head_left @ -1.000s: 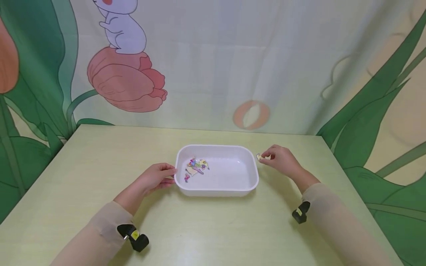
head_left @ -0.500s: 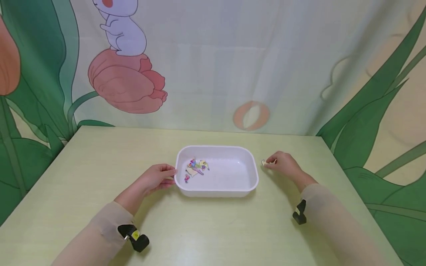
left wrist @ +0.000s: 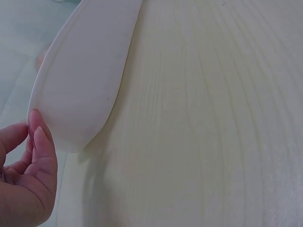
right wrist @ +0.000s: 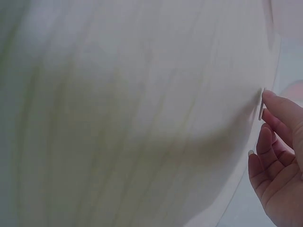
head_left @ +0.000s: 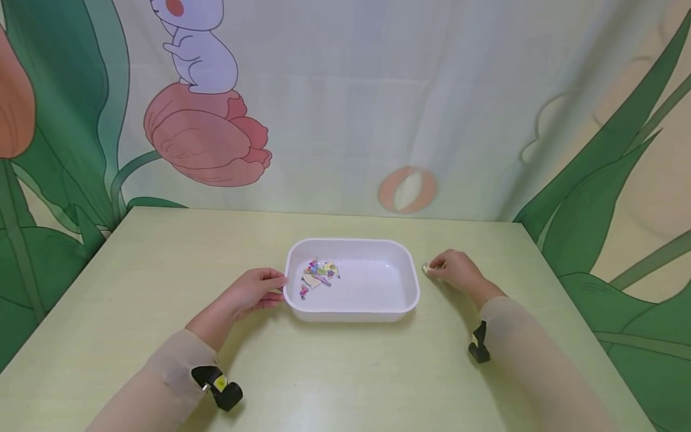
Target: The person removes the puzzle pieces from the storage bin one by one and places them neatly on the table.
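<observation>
A white rectangular plastic basin (head_left: 351, 311) stands on the table. Flat, colourful printed cutouts (head_left: 313, 280) lie in its left part, one small pink piece (head_left: 303, 291) a little apart from the others. At the basin's left end my left hand (head_left: 252, 293) holds the rim between thumb and fingers; the left wrist view shows this grip (left wrist: 33, 175) from the side. Just right of the basin, above the table, my right hand (head_left: 457, 271) pinches a small, thin, pale cutout (head_left: 426, 269). In the right wrist view that cutout (right wrist: 261, 105) appears edge-on, its face hidden.
The pale wood-grain table (head_left: 345, 372) extends around the basin on all sides. Behind its back edge hangs a curtain (head_left: 345, 120) printed with a rabbit, flowers and leaves. Each sleeve carries a small black wrist camera (head_left: 218, 387).
My right hand has come down towards the table and a little nearer to me with the cutout, of which less now shows. The left hand and the basin have stayed put.
</observation>
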Demonstrator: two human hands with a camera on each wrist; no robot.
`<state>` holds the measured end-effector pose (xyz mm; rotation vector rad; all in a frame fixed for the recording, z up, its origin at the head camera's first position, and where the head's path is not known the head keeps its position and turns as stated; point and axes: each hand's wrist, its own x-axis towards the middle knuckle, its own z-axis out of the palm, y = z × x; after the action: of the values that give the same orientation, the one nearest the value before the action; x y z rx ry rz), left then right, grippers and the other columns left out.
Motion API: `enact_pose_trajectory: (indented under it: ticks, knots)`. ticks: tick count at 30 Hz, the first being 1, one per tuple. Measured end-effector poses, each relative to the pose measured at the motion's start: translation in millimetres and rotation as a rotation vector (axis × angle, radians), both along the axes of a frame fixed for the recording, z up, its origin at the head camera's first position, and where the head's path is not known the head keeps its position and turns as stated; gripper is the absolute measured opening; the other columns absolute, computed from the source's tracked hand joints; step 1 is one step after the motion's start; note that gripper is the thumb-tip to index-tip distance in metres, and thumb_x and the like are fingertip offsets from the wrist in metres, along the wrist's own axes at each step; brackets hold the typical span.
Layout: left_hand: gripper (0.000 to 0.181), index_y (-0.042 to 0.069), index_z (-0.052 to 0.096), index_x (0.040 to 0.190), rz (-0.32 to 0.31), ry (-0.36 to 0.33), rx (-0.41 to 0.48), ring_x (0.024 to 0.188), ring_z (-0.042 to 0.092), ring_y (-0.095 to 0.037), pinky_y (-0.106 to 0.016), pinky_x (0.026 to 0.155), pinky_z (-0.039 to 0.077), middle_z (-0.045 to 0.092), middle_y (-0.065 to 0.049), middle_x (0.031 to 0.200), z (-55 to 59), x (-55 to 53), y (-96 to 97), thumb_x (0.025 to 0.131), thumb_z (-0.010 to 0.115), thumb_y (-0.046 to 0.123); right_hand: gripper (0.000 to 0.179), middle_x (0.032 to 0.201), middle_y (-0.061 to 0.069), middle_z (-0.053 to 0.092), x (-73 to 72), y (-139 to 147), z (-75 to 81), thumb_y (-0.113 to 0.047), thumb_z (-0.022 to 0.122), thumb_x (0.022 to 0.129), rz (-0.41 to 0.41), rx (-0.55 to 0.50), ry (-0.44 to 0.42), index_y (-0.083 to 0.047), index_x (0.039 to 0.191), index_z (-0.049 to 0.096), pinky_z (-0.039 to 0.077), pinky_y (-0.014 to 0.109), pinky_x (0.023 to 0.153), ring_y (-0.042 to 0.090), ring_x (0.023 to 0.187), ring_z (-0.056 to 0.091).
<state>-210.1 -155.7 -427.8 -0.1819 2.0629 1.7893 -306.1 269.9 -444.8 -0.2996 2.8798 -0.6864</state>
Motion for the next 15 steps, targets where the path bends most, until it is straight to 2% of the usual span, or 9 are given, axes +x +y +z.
enact_pose_trajectory:
  ticks: [4, 8, 15]
  knots:
    - [0.033, -0.008, 0.049, 0.117, 0.000, 0.000, -0.004, 0.074, 0.062, -0.015, -0.028, 0.070, 0.054, 0.060, -0.014, 0.095, 0.4, 0.7, 0.2, 0.096, 0.053, 0.017, 0.027, 0.096, 0.012, 0.062, -1.1, -0.8, -1.0, -0.021, 0.069, 0.085, -0.006, 0.005, -0.011, 0.000, 0.100, 0.068, 0.047, 0.037, 0.075, 0.025, 0.087, 0.054]
    - [0.033, -0.008, 0.050, 0.117, 0.001, 0.000, -0.005, 0.075, 0.062, -0.016, -0.028, 0.070, 0.054, 0.061, -0.014, 0.095, 0.7, 0.7, 0.4, 0.096, 0.053, 0.017, 0.029, 0.101, 0.015, 0.060, -0.6, -1.4, 2.3, -0.020, 0.066, 0.087, -0.011, -0.012, 0.016, 0.002, 0.106, 0.067, 0.048, 0.039, 0.077, 0.029, 0.091, 0.055]
    - [0.033, -0.008, 0.049, 0.117, 0.000, -0.001, -0.002, 0.073, 0.061, -0.014, -0.025, 0.067, 0.054, 0.060, -0.013, 0.094, 0.2, 0.1, 0.4, 0.096, 0.053, 0.017, 0.034, 0.114, 0.019, 0.055, 1.7, -1.0, 9.8, -0.022, 0.062, 0.091, -0.045, -0.153, 0.069, 0.000, 0.117, 0.062, 0.048, 0.042, 0.082, 0.032, 0.098, 0.055]
